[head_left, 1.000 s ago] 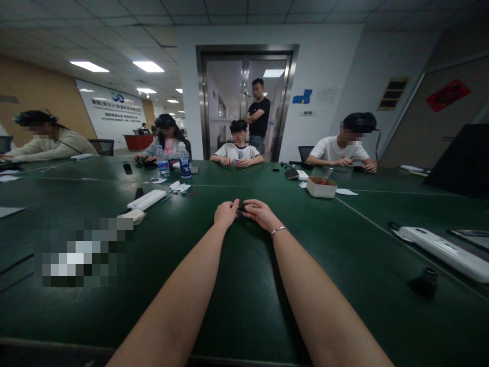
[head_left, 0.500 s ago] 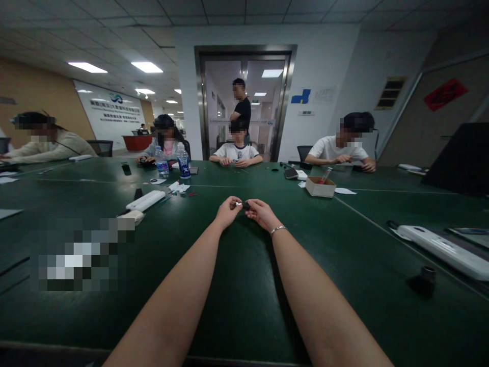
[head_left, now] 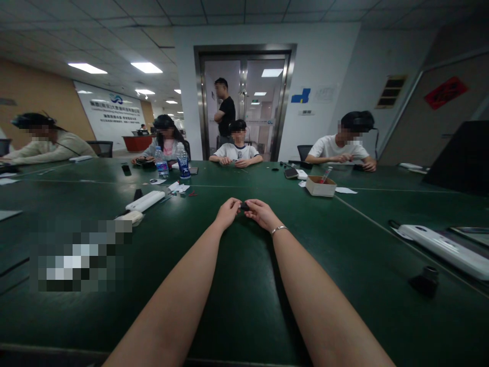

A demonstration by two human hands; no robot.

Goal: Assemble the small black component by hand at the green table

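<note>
Out over the green table, my left hand and my right hand almost meet, fingertips facing each other. Between them is a small dark piece, too small to name. My right fingers pinch its dark body. The thumb and fingers of my left hand close on its other end, where a little bright metal shows. Most of that end is hidden behind the fingers. A silver bracelet circles my right wrist.
White power strips lie at left and right. A black flared piece sits at right. Ahead are a small box, paper scraps and two bottles, one dark blue. Several people sit around the table; one person stands behind.
My hands have drawn slightly closer, and less of the bright metal shows between them. The standing person behind has shifted to the left.
</note>
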